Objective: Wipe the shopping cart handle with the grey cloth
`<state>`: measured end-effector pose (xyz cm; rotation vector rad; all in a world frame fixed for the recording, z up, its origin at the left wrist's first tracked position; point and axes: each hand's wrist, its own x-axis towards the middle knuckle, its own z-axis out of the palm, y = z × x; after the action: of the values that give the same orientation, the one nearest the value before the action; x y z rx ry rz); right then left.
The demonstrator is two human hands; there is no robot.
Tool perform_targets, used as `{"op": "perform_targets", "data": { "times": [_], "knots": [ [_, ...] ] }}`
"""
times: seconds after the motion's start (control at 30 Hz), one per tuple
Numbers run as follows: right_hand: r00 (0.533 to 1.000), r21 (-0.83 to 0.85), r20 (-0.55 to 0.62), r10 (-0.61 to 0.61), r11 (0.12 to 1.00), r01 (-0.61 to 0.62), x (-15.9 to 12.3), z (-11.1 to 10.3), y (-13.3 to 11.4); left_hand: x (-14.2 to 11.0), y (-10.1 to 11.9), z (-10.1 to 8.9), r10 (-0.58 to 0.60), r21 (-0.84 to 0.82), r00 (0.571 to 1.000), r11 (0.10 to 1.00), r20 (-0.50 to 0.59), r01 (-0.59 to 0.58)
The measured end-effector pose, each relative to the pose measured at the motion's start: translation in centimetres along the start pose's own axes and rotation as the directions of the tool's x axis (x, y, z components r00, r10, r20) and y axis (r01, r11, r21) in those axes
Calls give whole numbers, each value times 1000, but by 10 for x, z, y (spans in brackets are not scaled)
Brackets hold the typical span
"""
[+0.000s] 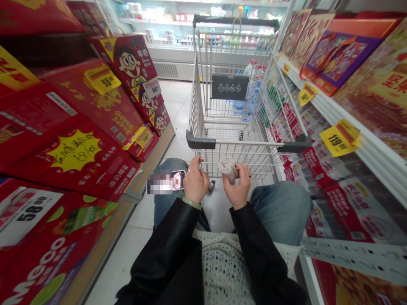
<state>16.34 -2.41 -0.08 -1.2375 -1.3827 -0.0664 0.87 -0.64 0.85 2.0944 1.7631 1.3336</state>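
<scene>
Black-sleeved arms reach forward between two bent knees in blue denim, the left knee (pixel 168 203) near the edge of the stacked cartons, the right (pixel 280 207) close to the shelving. A red Meco drink carton (pixel 34 271) nearest on the left carries a white "58.00" tag (pixel 28 216). The right hand (pixel 240 182) has its fingers closed around a rolled pale-grey cloth (pixel 227 166); the left hand (pixel 196 180) is half curled just beside a lit phone (pixel 178 180) on the left thigh, though whether it grips anything cannot be told. Just ahead stands a grey wire shopping cart (pixel 199 84), with a strip of tiled floor (pixel 178 110) open along its left; blue-tinted bottles (pixel 251 99) show through the mesh. Right of it, a yellow tag (pixel 341 137) reads "119.00". Beyond, white lit shelves (pixel 171 22) hold small packages.
</scene>
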Motion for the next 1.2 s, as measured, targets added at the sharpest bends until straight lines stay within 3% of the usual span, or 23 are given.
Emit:
{"op": "perform_targets", "data": {
  "times": [0.4,0.6,0.77,0.83,1.0,1.2],
  "knots": [
    [983,-177,-160,94,977,-122,14,-41,27,0,0,0,0,-3,1000,1000,-6,0],
    [967,-215,-227,119,962,-169,14,-50,43,0,0,0,-1,7,1000,1000,-3,1],
    [850,-231,-500,168,920,-317,20,-65,65,0,0,1,14,8,1000,1000,-27,-14],
    [826,-247,-539,167,906,-345,26,-74,76,0,0,1,14,6,999,1000,-35,-13],
    [840,-271,-520,155,903,-334,32,-75,78,-1,1,1,0,7,1000,1000,-28,1],
    [908,-249,-402,115,941,-230,19,-41,37,-2,0,3,-3,10,1000,1000,-28,3]
  ]
}}
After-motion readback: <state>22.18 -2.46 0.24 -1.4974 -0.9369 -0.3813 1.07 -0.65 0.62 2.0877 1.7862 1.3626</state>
